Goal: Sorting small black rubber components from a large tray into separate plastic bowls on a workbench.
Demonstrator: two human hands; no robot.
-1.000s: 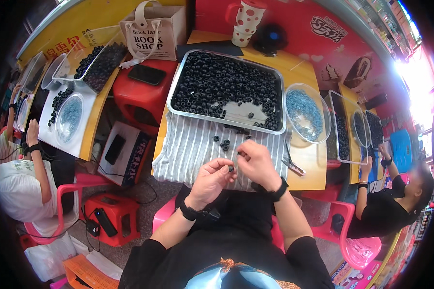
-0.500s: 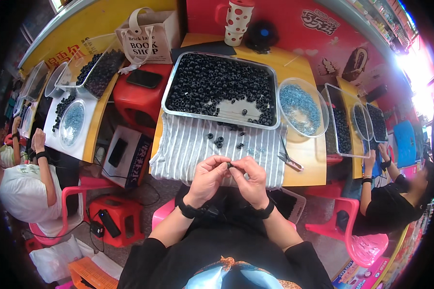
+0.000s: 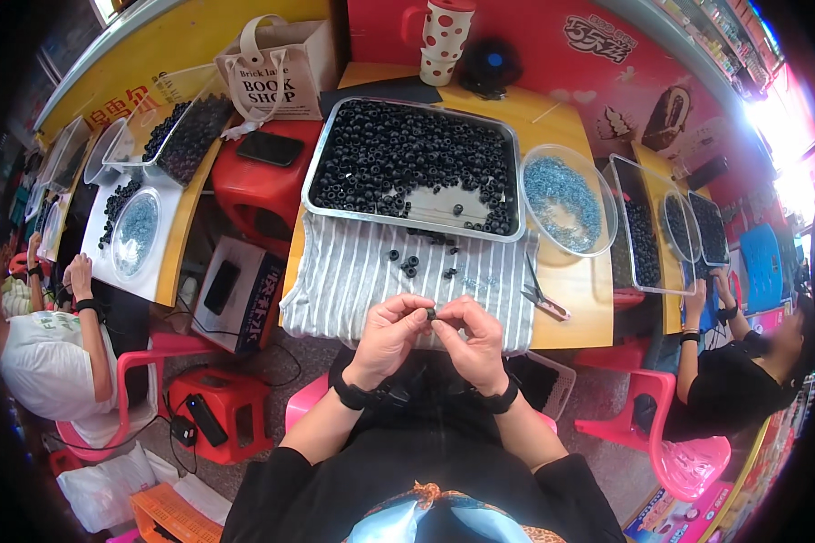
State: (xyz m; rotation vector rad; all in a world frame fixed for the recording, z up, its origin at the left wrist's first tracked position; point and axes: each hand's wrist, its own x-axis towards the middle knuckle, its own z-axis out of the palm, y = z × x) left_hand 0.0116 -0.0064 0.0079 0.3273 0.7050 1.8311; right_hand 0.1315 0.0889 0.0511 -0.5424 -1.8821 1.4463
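Observation:
Over the near edge of a grey-and-white striped cloth, my two hands meet at the fingertips. A small, round black part is pinched between them. My left hand grips it with thumb and fingers, and my right hand closes on it from the other side. Several loose black ring-like parts lie on the cloth ahead of my hands, near a few tiny clear bluish pieces. Beyond them stands a metal-rimmed tray with many black parts. Fingers hide most of the held part.
To the tray's right sits a clear bowl of small bluish pieces. Scissors lie at the cloth's right edge. A dotted tumbler and a dark round object stand at the back. Other people work at side tables, left and right.
My fingers have shifted slightly around the black part, which now shows a little more. The person at left has lowered their hands toward the table edge.

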